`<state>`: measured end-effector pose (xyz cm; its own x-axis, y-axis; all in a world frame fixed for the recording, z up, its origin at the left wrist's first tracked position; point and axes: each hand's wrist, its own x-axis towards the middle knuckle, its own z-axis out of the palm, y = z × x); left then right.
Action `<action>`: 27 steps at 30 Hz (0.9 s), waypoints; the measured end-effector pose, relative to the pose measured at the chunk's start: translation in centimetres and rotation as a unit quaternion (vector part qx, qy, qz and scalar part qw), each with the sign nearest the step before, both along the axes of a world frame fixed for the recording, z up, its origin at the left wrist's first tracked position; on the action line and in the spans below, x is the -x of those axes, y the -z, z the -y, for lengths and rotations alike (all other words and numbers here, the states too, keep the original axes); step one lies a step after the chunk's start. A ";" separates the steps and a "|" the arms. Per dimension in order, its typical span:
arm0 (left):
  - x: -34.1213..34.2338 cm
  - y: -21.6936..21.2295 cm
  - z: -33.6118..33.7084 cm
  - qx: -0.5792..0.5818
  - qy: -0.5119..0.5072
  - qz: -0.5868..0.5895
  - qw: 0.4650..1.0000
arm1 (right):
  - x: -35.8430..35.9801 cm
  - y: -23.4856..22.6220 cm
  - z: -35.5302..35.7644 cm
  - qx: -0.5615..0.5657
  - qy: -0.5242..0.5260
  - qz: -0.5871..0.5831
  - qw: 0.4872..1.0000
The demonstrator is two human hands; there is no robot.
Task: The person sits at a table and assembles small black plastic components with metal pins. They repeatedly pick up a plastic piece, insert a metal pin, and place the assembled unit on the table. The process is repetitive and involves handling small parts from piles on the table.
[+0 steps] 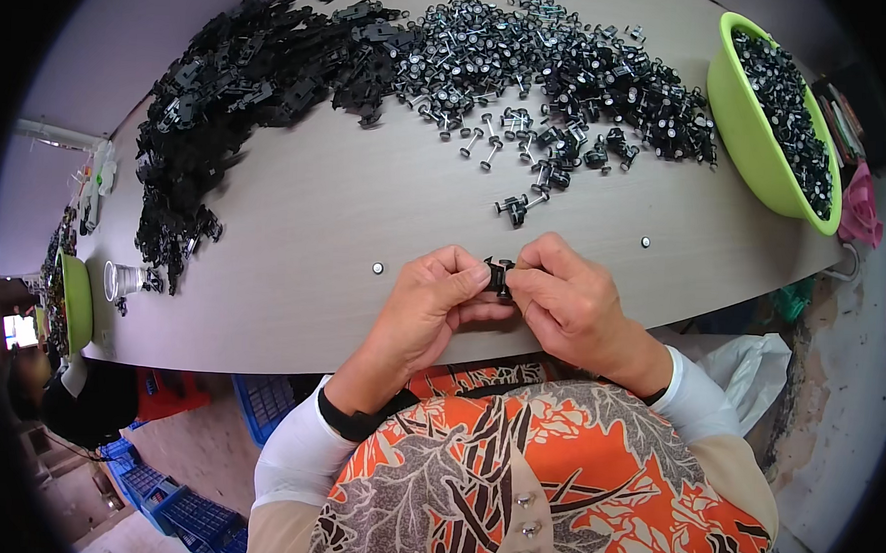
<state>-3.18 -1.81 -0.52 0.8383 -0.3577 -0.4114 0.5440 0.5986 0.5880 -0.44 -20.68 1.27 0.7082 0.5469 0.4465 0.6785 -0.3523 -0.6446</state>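
The long grey work table (297, 231) fills the middle of the view, its edge curving under the fisheye. Across the far left sprawls a big heap of black plastic frames (224, 79), trailing down the table's left side. Right of it, a wide pile of small wheel-and-axle sets (561, 64) spreads along the far edge, black wheels with pale hubs on thin metal pins, and a few strays (517, 206) lie loose on the bare table between the pile and the hands. At far right a lime-green basin (755, 142) sits tilted toward the table's end, loaded with more dark small parts. A second green bowl (76, 300) shows at the left rim, and a small clear cup (124, 280) stands just beside it. Blue crates (176, 507) sit on the floor below the table, lower left.

Now the hands: left hand (427, 310) and right hand (570, 302) are brought together at the near edge, fingertips of both pinched on one small black plastic part (499, 276) held just above the table. The fingers cover most of it, so its exact shape cannot be told. Two tiny pale discs (377, 269) lie on the table either side of the hands
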 end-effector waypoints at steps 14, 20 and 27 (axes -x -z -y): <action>0.7 -0.3 0.7 -0.070 -0.023 0.033 0.997 | 0.3 0.0 -0.9 0.025 -0.016 -0.004 1.000; 1.6 0.2 0.3 -0.123 -0.036 0.090 0.988 | 0.3 -0.5 -1.6 0.002 -0.099 -0.037 0.994; 3.3 -1.4 -2.2 -0.188 -0.124 0.051 0.973 | -4.1 -1.1 1.0 0.069 0.054 -0.047 0.995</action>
